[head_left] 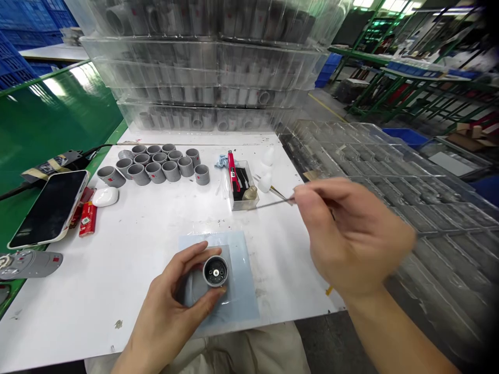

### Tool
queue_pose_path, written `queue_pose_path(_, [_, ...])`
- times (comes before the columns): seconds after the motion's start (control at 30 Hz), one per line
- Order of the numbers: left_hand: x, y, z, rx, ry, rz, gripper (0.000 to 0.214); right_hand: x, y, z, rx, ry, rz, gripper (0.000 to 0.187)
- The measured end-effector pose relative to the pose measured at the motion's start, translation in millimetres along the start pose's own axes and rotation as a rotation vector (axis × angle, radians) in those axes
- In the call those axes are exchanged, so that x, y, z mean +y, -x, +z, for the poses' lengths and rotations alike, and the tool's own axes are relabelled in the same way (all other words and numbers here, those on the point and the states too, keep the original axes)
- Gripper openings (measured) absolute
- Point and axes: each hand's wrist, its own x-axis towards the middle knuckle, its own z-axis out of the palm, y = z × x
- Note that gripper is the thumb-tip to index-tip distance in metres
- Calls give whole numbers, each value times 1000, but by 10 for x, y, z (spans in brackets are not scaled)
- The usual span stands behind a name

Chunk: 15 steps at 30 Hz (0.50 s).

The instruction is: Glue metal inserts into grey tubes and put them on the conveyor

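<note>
The left hand (171, 306) is curving half-open around a cup (215, 271), gripping it; the raised right hand (353, 234) is pinching a rod (272, 203) pointing left.

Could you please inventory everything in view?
Housing: 1, grey, front centre
Rod: 1, dark, centre right
Sheet: 1, light blue, under housing
Cylinders: about 15, grey, left
Phone: 1, black, left
Rounded item: 1, white, beside phone
Packet: 1, red, beside phone
Box: 1, clear, centre
Device: 1, red, in box
Bottles: 2, white, beside box
Trays: several, clear, back, right
Crates: several, blue, left
Table: 1, white, centre
Left hand: 1, around housing
Right hand: 1, holding rod
</note>
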Motion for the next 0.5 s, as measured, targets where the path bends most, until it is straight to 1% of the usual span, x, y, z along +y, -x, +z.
queue_pose_path(0.03, [1,6,7,2,8,-4,56,63,-56,3,29,77,-11,8])
queue_pose_path(0.1, [1,13,15,1,21,-12,55,172,-146,32,39,176,-30,8])
queue_pose_path(0.23, [-10,17,13,-16,36,-2,53,312,-228,158,-6,236,-80,10])
queue_pose_path(0.27, [-17,16,11,-22,34,7,53,341,-235,195,-36,245,-90,11])
queue_pose_path(0.33, [-33,14,7,-30,26,24,53,397,-243,257,-151,277,-84,11])
queue_pose_path(0.4, [-47,9,0,-31,6,44,53,429,-252,284,-273,299,-46,10])
queue_pose_path(0.43, [-52,7,-4,-32,-9,59,53,423,-256,280,-299,294,-27,10])
queue_pose_path(0.47, [-54,4,-9,-39,-27,81,53,397,-257,264,-282,278,-16,9])
queue_pose_path(0.5, [-54,2,-16,-50,-46,109,53,350,-254,238,-219,252,-15,9])
